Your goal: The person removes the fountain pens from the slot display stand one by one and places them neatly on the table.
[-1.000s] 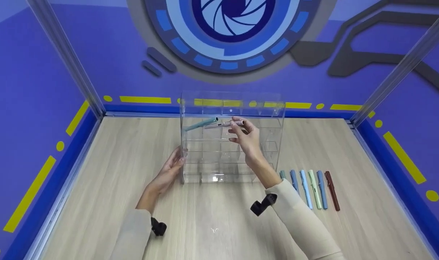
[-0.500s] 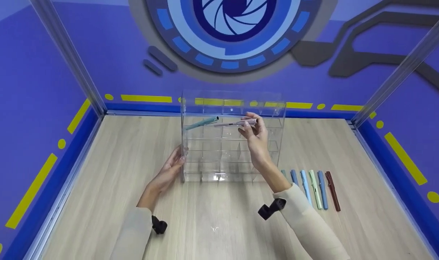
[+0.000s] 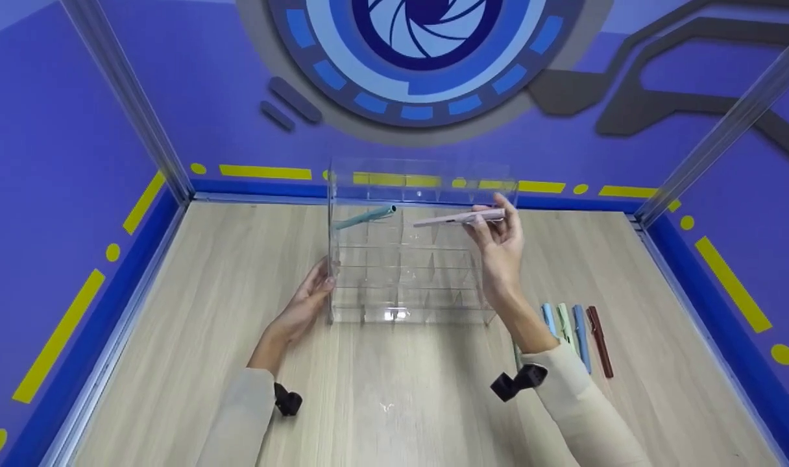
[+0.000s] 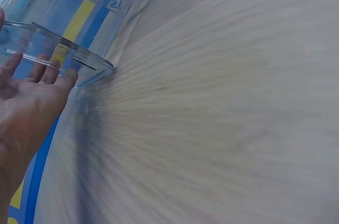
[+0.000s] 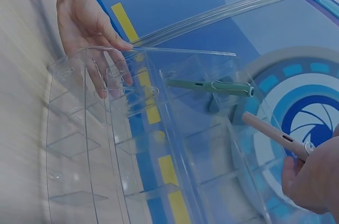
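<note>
A clear acrylic rack (image 3: 411, 259) with several compartments stands upright on the table. My left hand (image 3: 302, 301) rests on its left side panel, and the left wrist view shows the fingers (image 4: 50, 70) extended against the clear wall. A teal pen (image 3: 366, 217) lies tilted in the upper left compartment, its end towards me. My right hand (image 3: 502, 256) pinches a pale lilac pen (image 3: 459, 217) near its clip end, in front of the rack's upper right part. The pen's free end points left, and in the right wrist view the pen (image 5: 270, 131) looks apart from the teal one.
Several pens lie in a row at the right, among them a dark red pen (image 3: 600, 340), a blue pen (image 3: 582, 337) and a light green pen (image 3: 565, 321). The right forearm covers part of the row. Blue walls (image 3: 252, 143) enclose the wooden table (image 3: 239, 259).
My right hand has moved right with the lilac pen, away from the teal pen. The right forearm now hides more of the pen row. My left hand stays at the rack's side.
</note>
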Demonstrator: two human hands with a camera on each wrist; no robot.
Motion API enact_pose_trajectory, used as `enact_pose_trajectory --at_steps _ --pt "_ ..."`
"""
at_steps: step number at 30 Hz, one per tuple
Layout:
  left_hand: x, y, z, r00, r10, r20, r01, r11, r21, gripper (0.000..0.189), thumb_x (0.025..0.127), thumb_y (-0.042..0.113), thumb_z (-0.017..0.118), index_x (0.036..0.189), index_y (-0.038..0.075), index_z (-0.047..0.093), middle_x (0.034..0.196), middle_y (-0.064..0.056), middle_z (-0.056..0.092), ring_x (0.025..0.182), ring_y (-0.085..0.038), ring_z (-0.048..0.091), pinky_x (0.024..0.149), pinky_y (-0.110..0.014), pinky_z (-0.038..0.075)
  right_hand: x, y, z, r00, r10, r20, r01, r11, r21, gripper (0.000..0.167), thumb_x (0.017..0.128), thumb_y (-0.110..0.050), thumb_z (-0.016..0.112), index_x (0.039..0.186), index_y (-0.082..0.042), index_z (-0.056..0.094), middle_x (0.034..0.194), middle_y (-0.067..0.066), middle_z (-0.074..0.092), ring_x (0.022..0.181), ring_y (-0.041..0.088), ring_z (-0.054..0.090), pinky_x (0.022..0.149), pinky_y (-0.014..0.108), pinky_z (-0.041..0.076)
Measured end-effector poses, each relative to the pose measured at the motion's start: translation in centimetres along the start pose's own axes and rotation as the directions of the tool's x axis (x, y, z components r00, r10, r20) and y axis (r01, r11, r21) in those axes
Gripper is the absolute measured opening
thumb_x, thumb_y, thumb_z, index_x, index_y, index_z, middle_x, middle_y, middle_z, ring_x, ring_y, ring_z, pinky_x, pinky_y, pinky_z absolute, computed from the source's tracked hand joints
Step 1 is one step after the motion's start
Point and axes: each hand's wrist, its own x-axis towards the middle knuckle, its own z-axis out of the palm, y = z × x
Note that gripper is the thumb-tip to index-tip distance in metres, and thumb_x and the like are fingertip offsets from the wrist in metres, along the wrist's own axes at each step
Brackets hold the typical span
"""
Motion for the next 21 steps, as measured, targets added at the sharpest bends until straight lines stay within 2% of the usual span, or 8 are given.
enact_pose_trajectory --at_steps 4,11,16,21 --pt "0.1 -0.1 0.0 1.0 0.001 -0.007 -0.001 1.0 0.0 0.072 0.109 0.033 0.05 0.166 0.025 0.008 0.174 -0.004 0.006 0.162 -0.025 0.005 0.133 -0.044 0.009 0.4 -1.1 -1.5 0.997 0.013 -0.073 -0.013 1.0 -0.001 0.057 0.103 0.004 0.051 0.156 -0.003 0.034 0.117 0.005 0.066 0.104 0.012 0.069 0.097 0.026 0.059" --pt "0.1 -0.1 0.1 1.0 0.006 -0.003 -0.006 1.0 0.0 0.066 0.11 0.028 0.046 0.166 0.025 0.01 0.174 -0.003 0.01 0.162 -0.024 0.006 0.133 -0.041 0.01 1.1 -2.6 -5.3 0.991 -0.016 -0.132 0.015 1.0 -0.005 0.047 0.105 -0.003 0.052 0.15 0.002 0.044 0.118 0.005 0.064 0.109 0.012 0.067 0.099 0.027 0.059" --pt "0.1 -0.2 -0.1 1.0 0.01 0.007 -0.01 1.0 0.006 0.068 0.11 0.029 0.047 0.166 0.024 0.007 0.174 -0.003 0.005 0.162 -0.024 0.003 0.133 -0.042 0.009 1.2 -3.6 -8.5 0.988 -0.021 -0.153 0.009 0.997 -0.075 0.049 0.107 -0.01 0.049 0.154 -0.006 0.042 0.119 0.002 0.061 0.117 0.014 0.059 0.104 0.032 0.056" --pt "0.1 -0.3 -0.2 1.0 0.021 0.022 -0.021 1.0 0.005 0.072 0.11 0.029 0.048 0.166 0.021 0.003 0.174 -0.006 0.001 0.162 -0.026 0.0 0.133 -0.043 0.007 1.3 -4.0 -12.0 0.979 -0.019 -0.205 -0.007 0.992 -0.123 0.051 0.106 -0.016 0.05 0.156 -0.014 0.041 0.122 0.002 0.057 0.118 0.015 0.055 0.101 0.027 0.056"
